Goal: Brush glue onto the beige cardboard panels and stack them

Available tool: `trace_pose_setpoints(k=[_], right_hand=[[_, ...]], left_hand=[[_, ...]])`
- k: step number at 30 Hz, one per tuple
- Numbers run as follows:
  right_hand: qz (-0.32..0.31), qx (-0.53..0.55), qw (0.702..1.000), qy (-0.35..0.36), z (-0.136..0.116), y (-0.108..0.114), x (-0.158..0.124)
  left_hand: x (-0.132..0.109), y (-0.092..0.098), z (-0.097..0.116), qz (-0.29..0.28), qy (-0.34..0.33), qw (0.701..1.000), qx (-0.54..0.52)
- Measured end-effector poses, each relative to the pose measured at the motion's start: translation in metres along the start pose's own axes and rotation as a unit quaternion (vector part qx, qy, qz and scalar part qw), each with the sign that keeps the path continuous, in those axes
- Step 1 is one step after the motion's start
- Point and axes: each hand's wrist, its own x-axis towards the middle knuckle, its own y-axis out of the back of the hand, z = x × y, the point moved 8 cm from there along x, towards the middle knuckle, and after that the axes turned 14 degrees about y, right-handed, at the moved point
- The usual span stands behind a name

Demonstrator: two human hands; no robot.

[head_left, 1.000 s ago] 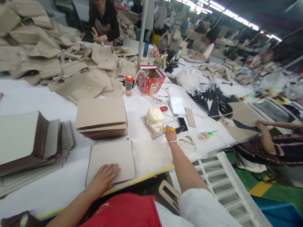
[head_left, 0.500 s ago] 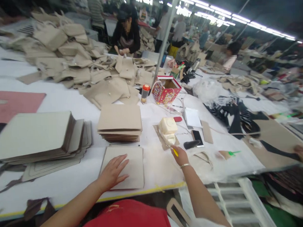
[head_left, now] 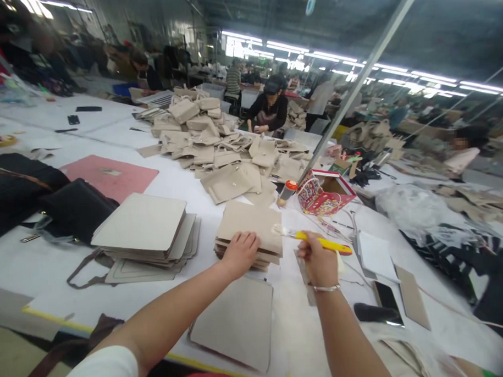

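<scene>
My left hand (head_left: 240, 252) rests on the near edge of a small stack of beige boards (head_left: 250, 228), its fingers curled over the top sheet. My right hand (head_left: 318, 261) is closed on a yellow-handled brush (head_left: 315, 240), held level with the bristles pointing left above that stack. A single grey board (head_left: 239, 320) lies flat on the white table (head_left: 40, 267) in front of me, below both hands.
A larger pile of boards (head_left: 143, 228) sits at left beside black bags (head_left: 70, 208). Heaped beige bag parts (head_left: 217, 145), a red patterned box (head_left: 324, 194), a small bottle (head_left: 287, 191), a phone (head_left: 386, 300) and black pieces (head_left: 464, 252) lie around. Other people work at the far side.
My left hand left the single board and went up to the small stack. My right hand drew back from the glue tub with the brush. The view swung left.
</scene>
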Motion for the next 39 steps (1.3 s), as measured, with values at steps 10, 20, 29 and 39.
trace_pose_setpoints(k=[10, 20, 29, 39], right_hand=[[-0.204, 0.132, 0.963, -0.117, -0.034, -0.176, 0.041], [-0.069, 0.093, 0.990, -0.086, -0.009, -0.185, 0.088], [-0.150, 0.098, 0.979, -0.102, -0.025, -0.175, 0.048], [-0.121, 0.108, 0.979, -0.126, -0.030, -0.171, 0.042]], left_hand=[[-0.004, -0.011, -0.004, -0.015, -0.014, 1.000, 0.004], [-0.004, -0.008, -0.003, -0.036, -0.014, 0.999, 0.026], [-0.017, 0.020, -0.002, 0.049, -0.072, 0.995, -0.045], [0.027, 0.074, -0.156, 0.035, 0.148, 0.946, -0.285]])
